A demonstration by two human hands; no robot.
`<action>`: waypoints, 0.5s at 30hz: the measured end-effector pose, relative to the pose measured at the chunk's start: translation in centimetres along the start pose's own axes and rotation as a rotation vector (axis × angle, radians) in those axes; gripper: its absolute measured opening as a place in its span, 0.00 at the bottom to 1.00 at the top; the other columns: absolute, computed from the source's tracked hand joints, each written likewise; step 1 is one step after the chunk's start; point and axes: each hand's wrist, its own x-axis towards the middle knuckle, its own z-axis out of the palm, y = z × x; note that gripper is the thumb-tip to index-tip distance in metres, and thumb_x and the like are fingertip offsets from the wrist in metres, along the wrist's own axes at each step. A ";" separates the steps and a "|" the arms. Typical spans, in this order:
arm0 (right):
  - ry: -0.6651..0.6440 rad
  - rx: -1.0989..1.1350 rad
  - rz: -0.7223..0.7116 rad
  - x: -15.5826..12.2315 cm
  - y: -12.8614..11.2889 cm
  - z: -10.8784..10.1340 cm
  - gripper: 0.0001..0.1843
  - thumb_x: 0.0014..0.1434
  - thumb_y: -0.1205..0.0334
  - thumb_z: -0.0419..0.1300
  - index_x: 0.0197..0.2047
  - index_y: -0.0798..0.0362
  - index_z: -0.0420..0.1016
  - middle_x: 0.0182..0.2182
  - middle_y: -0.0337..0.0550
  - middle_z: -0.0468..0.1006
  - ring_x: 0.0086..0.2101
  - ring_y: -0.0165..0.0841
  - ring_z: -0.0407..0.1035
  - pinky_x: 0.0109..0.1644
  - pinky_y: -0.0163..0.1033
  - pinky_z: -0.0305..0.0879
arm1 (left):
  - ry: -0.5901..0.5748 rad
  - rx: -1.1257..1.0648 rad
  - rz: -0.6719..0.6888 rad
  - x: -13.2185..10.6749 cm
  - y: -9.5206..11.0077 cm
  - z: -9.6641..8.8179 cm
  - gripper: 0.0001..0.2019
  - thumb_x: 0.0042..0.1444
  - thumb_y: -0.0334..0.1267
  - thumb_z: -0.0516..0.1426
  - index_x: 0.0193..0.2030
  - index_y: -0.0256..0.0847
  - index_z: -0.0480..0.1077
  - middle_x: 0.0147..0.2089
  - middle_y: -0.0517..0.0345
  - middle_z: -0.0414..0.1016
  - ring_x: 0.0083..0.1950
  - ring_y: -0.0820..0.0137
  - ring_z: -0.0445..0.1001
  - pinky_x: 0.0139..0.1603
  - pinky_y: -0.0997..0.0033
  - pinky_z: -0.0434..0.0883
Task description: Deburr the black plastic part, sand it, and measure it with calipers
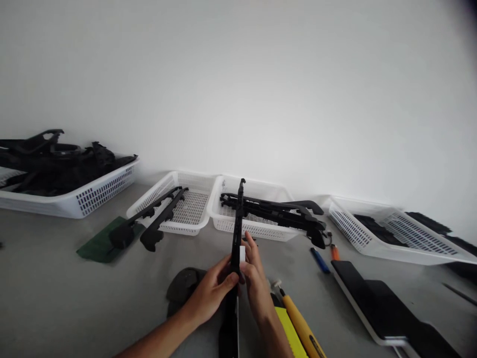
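A long black plastic bar (237,223) points away from me over the grey table (44,293), its far tip reaching above the middle white basket (227,221). My left hand (212,293) is closed round the bar's near part from the left. From the right, my right hand (255,278) pinches a small white piece (242,254) against the bar's side. A dark round part (184,286) lies on the table just left of my left hand.
Several white baskets line the wall: one at far left (93,194) heaped with black parts, one (186,211) with two black bars, one at right (372,233). A green pad (99,246), blue pen (319,260), yellow-handled tool (301,325) and a white-edged black panel (372,298) lie around.
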 end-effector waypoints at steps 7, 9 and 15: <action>0.088 -0.129 0.010 0.3 -0.3 0.0 0.40 0.62 0.46 0.64 0.75 0.45 0.65 0.69 0.48 0.73 0.66 0.49 0.68 0.70 0.56 0.65 | 0.054 0.009 0.020 -0.2 0.5 0.1 0.33 0.62 0.64 0.64 0.65 0.45 0.77 0.62 0.47 0.84 0.62 0.49 0.79 0.65 0.54 0.74; 0.103 -0.163 -0.035 0.2 -0.6 0.1 0.37 0.63 0.44 0.65 0.72 0.45 0.69 0.67 0.48 0.74 0.65 0.49 0.69 0.69 0.56 0.66 | 0.078 -0.003 0.012 -0.1 0.5 0.1 0.33 0.62 0.66 0.63 0.62 0.43 0.79 0.55 0.47 0.86 0.52 0.54 0.83 0.56 0.58 0.78; 0.200 -0.270 -0.108 -0.3 -1.4 0.6 0.25 0.61 0.44 0.69 0.55 0.47 0.75 0.41 0.41 0.82 0.37 0.39 0.77 0.44 0.45 0.77 | 0.149 -0.106 -0.097 0.3 0.9 -0.2 0.35 0.58 0.73 0.61 0.48 0.38 0.78 0.28 0.57 0.81 0.22 0.71 0.75 0.21 0.75 0.66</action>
